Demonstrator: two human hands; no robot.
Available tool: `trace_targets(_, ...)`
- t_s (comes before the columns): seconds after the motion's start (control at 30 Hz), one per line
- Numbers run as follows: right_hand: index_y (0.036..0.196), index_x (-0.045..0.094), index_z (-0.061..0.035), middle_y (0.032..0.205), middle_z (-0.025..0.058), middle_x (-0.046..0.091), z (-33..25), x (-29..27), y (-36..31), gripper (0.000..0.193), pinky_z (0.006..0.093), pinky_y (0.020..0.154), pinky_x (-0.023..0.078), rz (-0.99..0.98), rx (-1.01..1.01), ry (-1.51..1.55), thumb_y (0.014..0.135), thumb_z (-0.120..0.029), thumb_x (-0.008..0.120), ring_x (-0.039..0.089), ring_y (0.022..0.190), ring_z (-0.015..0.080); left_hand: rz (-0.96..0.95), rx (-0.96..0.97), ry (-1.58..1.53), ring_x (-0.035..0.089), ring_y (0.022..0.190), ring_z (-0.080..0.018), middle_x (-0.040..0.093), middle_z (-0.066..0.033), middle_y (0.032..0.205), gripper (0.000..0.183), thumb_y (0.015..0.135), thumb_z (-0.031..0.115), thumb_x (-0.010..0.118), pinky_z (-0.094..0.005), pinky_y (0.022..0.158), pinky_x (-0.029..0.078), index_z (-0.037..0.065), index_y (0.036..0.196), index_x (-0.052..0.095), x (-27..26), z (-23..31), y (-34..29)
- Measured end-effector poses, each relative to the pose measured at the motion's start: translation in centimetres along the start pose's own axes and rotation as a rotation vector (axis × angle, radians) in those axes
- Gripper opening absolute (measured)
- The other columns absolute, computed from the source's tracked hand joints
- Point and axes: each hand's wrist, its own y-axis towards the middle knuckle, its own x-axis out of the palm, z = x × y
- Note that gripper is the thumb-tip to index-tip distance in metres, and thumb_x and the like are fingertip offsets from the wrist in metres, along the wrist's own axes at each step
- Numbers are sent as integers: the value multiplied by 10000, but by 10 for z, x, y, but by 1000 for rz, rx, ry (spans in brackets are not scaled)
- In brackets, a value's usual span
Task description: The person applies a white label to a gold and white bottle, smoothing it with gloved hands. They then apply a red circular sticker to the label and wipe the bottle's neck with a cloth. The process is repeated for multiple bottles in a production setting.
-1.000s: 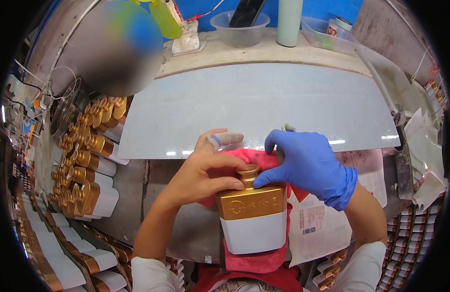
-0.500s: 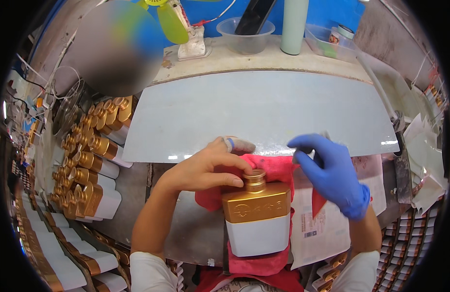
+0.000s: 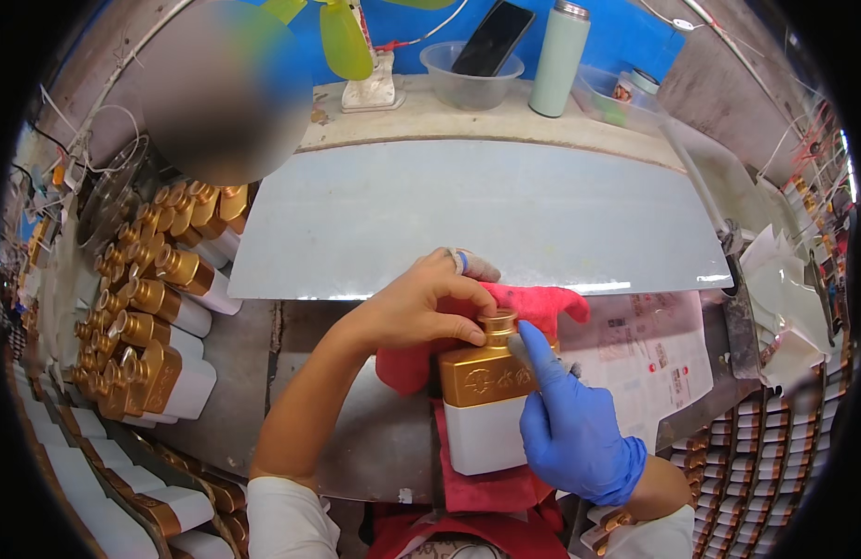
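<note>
A bottle (image 3: 486, 436), gold above and white below, lies on a pink cloth (image 3: 491, 496) in front of me with its gold neck pointing away. My bare left hand (image 3: 416, 303), a fabric cover on one finger, pinches the neck between thumb and fingers. Over the bottle's right side is my right hand (image 3: 580, 433) in a blue glove. Its index finger reaches up along the neck while the other fingers curl in. Small grey tips show by the gloved fingers; whether they hold something is hidden.
Many similar gold-and-white bottles (image 3: 156, 317) are packed at the left, with more rows (image 3: 757, 466) low on the right. A pale board (image 3: 477, 219) spans the bench beyond my hands. Printed paper (image 3: 654, 363) lies right of the cloth. A plastic bowl (image 3: 468, 88) and green flask (image 3: 559, 61) stand behind.
My right hand has come down and left onto the bottle's neck and right side. The red pointed piece below it is out of sight. My left hand stays at the neck.
</note>
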Motion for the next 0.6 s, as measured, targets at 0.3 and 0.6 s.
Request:
trace_targets(0.3,1420,361,-52,927,256,629,19,1,29,608,482,584,498,-18,11,70,829,-49,504,613,646,420,5,20,21,442,1213,-280,570,-115,1257,316,719,163,783,-392,1053,317,114,1022,706,-3,1,-5)
trace_targets(0.6,1298,454,-96,1244,155,597,33,-12,10,513,405,597,529,-36,-290,-72,795,-27,524,668,760,336,592,56,221,456,1200,-339,566,-129,1226,520,751,224,776,-431,1017,333,69,1204,574,46,19,-69)
